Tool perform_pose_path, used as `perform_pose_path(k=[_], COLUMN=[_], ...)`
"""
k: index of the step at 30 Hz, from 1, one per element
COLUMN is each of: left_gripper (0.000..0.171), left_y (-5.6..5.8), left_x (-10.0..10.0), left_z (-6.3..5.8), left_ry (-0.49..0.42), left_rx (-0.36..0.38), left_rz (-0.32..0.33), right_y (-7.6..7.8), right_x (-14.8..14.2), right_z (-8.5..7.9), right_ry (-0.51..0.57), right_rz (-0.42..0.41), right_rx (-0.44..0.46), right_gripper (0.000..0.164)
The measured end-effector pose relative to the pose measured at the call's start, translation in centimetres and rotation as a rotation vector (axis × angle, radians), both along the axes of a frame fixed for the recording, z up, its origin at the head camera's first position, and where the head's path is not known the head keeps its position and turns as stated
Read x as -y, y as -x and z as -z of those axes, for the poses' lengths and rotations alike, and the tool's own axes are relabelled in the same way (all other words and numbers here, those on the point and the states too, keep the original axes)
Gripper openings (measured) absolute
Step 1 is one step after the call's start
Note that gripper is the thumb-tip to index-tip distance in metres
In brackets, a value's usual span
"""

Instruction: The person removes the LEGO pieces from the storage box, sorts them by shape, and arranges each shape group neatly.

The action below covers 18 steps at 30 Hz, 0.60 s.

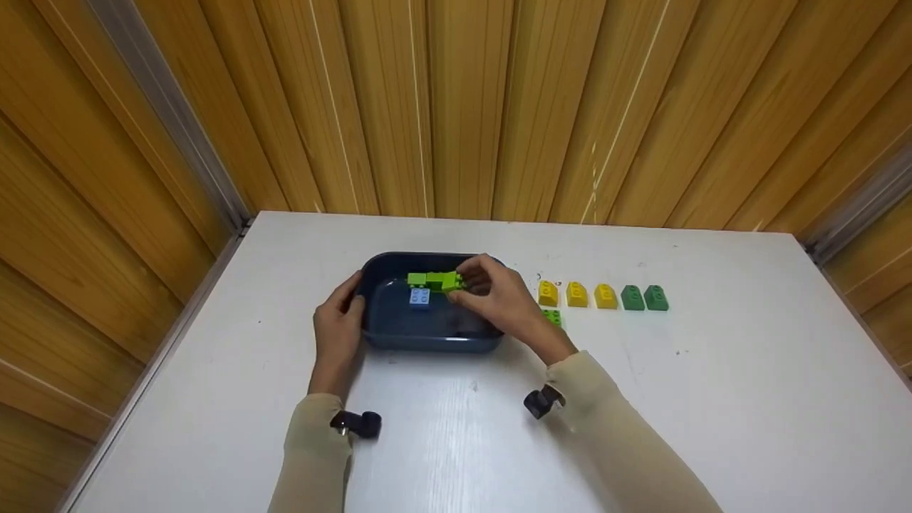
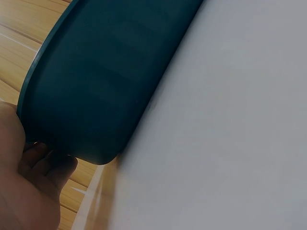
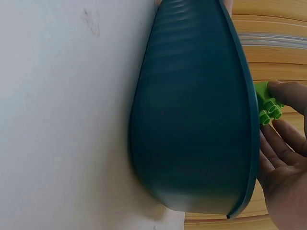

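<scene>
Lt-green brick (image 1: 450,282) pinched in R hand (image 1: 502,296), L hand (image 1: 338,324) gripping tray (image 1: 431,345).

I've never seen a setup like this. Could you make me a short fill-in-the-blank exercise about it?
1. The right hand pinches a bright ____ brick.
2. In the row right of the tray, ____ yellow bricks show.
3. The two dark green bricks stand at the ____ end of that row.
4. Inside the tray, the pale brick nearest the viewer is light ____.

Missing words: green; three; right; blue.
</scene>
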<state>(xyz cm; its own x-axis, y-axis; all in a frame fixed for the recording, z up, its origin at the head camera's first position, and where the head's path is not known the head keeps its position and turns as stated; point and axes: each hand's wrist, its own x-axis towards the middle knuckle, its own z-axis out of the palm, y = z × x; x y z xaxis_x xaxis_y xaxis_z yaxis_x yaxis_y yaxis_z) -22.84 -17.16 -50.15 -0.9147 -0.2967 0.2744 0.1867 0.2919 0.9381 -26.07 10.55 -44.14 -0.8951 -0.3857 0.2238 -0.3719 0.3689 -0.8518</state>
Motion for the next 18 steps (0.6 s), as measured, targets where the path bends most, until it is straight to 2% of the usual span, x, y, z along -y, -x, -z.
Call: perform_pose_path(k=[8,18], left_gripper=[0.043,0.043], left_y=[-0.1,-0.1], left_x=[0.0,0.1], left_z=[0.0,-0.1], left_ry=[0.000,0.002], left_rx=[0.018,0.030], left_rz=[-0.001,0.003], right_y=[-1.2,-1.9], right_x=[-1.6,-4.2], right_z=[0.0,0.3], right_ry=[0.050,0.125], right_rz=[0.022,0.055], right_rx=[-0.066,-0.094], right_gripper=[0.036,0.035])
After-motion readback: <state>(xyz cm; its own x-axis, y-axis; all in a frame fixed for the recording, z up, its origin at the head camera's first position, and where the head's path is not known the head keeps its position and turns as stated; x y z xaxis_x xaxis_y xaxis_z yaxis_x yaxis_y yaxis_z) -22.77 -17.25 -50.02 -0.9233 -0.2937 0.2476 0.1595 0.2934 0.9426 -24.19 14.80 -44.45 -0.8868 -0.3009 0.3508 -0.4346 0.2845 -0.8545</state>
